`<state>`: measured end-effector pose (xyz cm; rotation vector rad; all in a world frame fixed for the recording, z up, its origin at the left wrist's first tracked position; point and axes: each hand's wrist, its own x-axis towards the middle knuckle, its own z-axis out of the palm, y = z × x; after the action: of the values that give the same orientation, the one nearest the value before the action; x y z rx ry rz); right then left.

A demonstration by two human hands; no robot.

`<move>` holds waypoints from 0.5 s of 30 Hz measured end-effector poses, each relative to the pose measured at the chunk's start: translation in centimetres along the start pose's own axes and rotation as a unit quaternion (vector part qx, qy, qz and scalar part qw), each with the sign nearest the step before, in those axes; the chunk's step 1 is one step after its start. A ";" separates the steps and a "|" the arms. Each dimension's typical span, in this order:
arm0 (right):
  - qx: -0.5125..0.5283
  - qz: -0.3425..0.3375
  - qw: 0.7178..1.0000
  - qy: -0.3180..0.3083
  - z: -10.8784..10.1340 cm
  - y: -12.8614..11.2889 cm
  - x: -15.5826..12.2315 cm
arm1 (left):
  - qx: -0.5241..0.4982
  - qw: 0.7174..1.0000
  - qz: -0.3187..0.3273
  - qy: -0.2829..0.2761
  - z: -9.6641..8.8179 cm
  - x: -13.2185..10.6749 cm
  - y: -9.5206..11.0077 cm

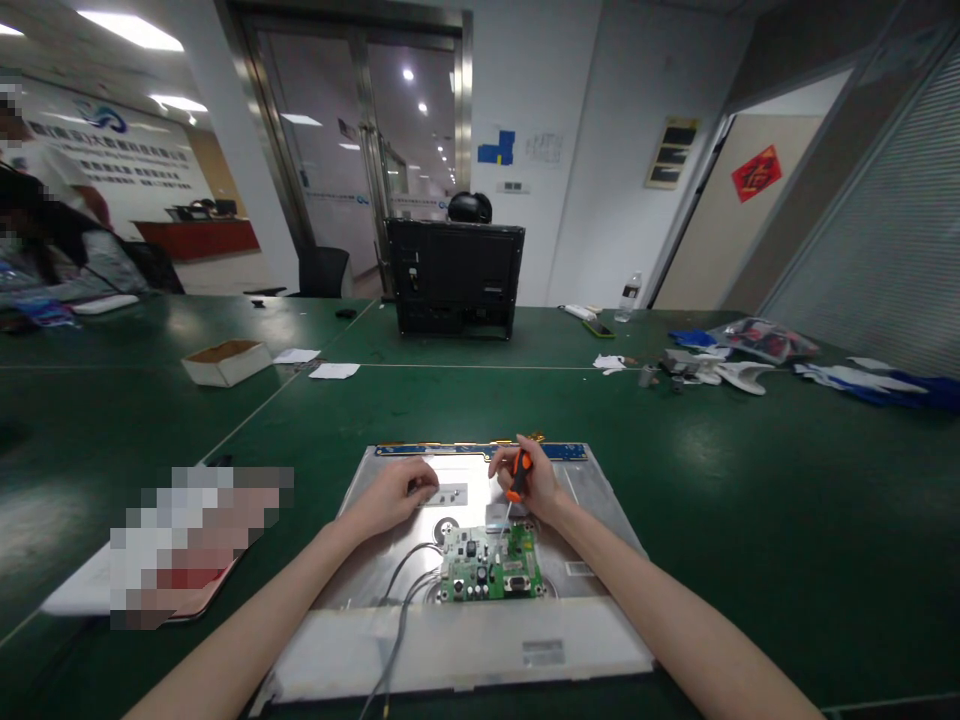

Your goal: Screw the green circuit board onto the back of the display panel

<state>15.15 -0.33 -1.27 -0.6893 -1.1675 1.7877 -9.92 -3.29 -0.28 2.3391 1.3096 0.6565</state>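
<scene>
A flat metal display panel (600, 560) lies on the green table in front of me. A green circuit board (491, 562) sits on its middle, with dark cables running from the board's left side. My right hand (541, 485) is closed round an orange and black screwdriver (519, 474), its shaft pointing down toward the board's upper edge. On the left, my left hand (397, 492) has its fingers curled together beside a small pale strip (454, 494) bearing several tiny screws. Whatever is between those fingers is too small to tell. A blue circuit strip (562, 452) runs along the panel's far edge.
A black monitor (456, 278) stands at the back of the table (720, 560). To the left are an open box (227, 362), papers (334, 371) and a partly blurred pink item (217, 570). A bottle (628, 297) and scattered parts (694, 365) lie right. A person (67, 180) is far left.
</scene>
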 end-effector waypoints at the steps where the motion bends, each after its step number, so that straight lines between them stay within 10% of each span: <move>1: 0.000 0.001 1.000 -0.002 0.0 0.1 0.0 | 0.001 1.000 0.003 0.006 0.0 0.0 0.1; 7: 0.002 0.004 1.000 -0.016 -0.4 0.3 0.2 | -0.046 0.998 -0.011 0.041 -0.2 -0.5 2.2; 15: -0.004 0.012 1.000 -0.026 -0.4 0.3 0.2 | -0.162 0.981 -0.017 -0.106 0.5 -1.0 4.3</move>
<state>15.28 -0.05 -1.69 -0.6679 -1.2061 1.8317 -7.18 -6.33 1.35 2.0550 1.0585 0.5449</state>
